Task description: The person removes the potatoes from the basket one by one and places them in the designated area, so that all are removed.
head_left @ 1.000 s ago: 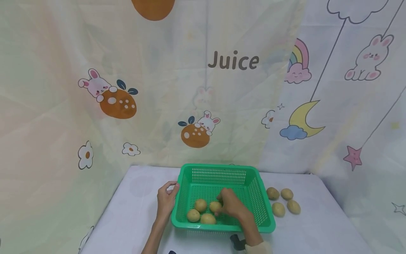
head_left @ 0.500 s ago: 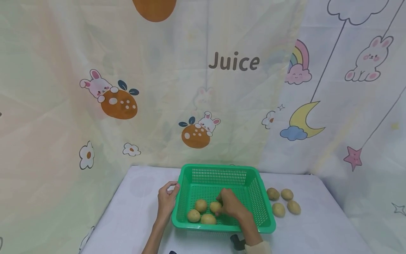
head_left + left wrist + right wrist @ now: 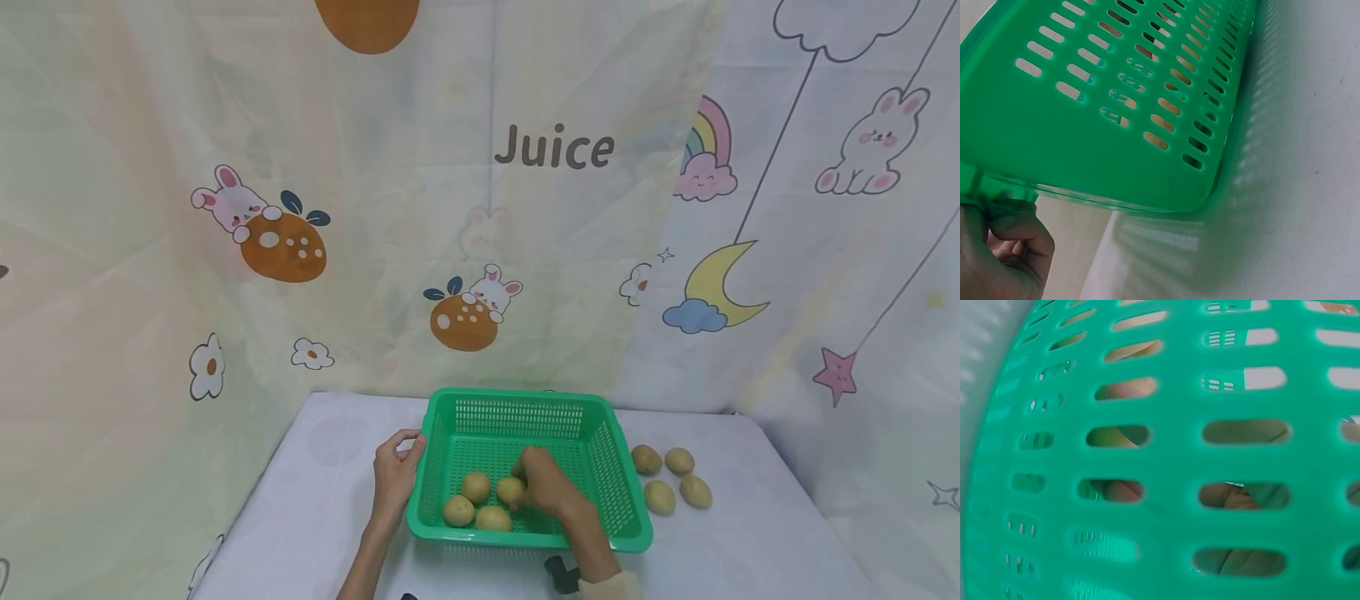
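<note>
A green plastic basket (image 3: 525,396) with slotted walls sits on the table. My left hand (image 3: 394,479) grips its left rim; in the left wrist view the bent fingers of that left hand (image 3: 1013,253) are at the rim's edge. Inside the basket, my right hand (image 3: 551,485) pinches a potato (image 3: 510,490), whose right side the fingers partly cover. Three other potatoes lie close by on the basket floor, among them a round potato (image 3: 476,487) and a longer potato (image 3: 494,518). The basket wall (image 3: 1175,465) fills the right wrist view, leaving only slivers of the hand visible through its slots.
Several loose potatoes, including a nearer potato (image 3: 660,497), lie on the white-covered table (image 3: 757,517) just right of the basket. A dark strapped-on device (image 3: 561,575) is at the right wrist. A printed curtain (image 3: 555,275) hangs behind the table.
</note>
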Available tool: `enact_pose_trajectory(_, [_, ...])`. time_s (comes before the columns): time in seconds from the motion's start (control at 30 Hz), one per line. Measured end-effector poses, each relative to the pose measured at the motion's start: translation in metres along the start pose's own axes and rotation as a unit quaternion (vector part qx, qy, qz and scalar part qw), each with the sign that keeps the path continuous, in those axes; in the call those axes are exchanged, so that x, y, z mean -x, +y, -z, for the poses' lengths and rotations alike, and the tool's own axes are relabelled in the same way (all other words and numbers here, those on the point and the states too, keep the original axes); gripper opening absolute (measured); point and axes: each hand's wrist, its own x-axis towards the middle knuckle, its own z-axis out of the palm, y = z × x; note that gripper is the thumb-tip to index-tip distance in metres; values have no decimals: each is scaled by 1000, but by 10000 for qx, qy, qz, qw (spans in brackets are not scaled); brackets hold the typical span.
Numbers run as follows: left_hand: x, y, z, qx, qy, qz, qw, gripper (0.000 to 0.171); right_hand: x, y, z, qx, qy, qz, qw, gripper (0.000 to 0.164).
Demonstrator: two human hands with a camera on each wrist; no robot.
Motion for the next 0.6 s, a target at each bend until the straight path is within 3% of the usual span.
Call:
enact_pose_trajectory(0.3, [0, 0, 0, -15, 41, -27, 10000, 30, -1, 2, 1, -156, -74, 251, 9995, 50])
enact_pose_trajectory(0.6, [-1, -1, -1, -15, 56, 14, 10000, 30, -1, 3, 3, -284, -314, 184, 9989, 39])
